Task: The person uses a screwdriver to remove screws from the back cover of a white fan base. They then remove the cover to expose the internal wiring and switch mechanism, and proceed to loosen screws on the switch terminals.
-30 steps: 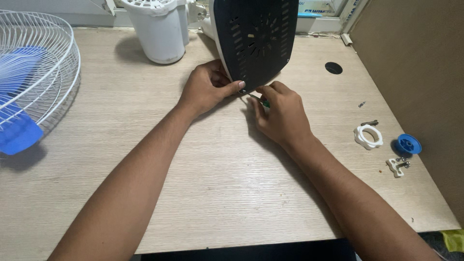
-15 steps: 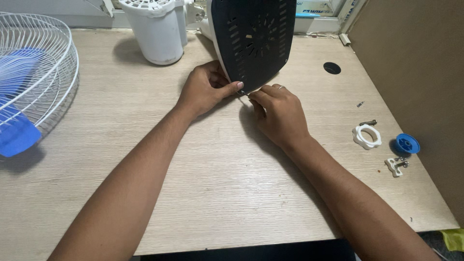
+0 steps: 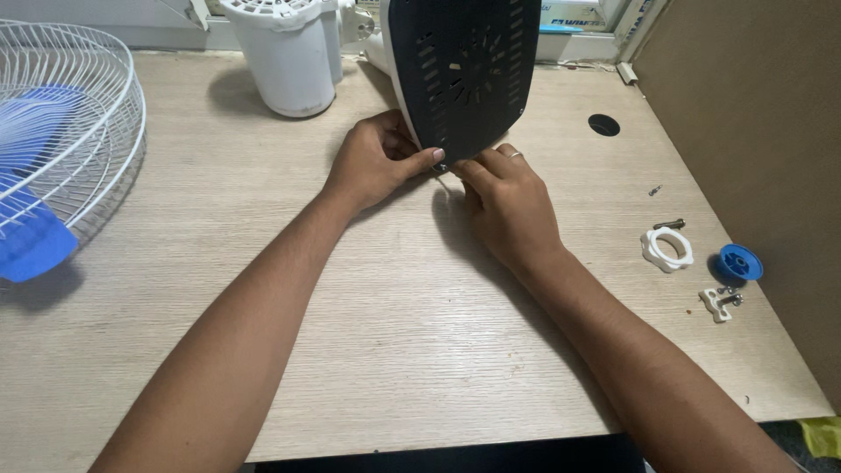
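1. Head view, centre: I see a black vented plastic fan-base panel with a white rim (image 3: 462, 74), held tilted on edge on the pale wooden tabletop (image 3: 263, 289), its lower tip between both hands.
2. Left hand (image 3: 372, 162): fingers curled, thumb pressed against the panel's lower left edge.
3. Right hand (image 3: 508, 206): fingers bunched at the panel's lower tip, pinching something small; I cannot tell what.
4. Far left: white wire fan guard (image 3: 70, 140) with blue fan blades (image 3: 31, 236) lying in it.
5. Back: white plastic fan housing (image 3: 285, 52), upright.
6. Right: white plastic ring nut (image 3: 667, 249), blue round cap (image 3: 740, 262), small white bracket with screws (image 3: 718, 303).
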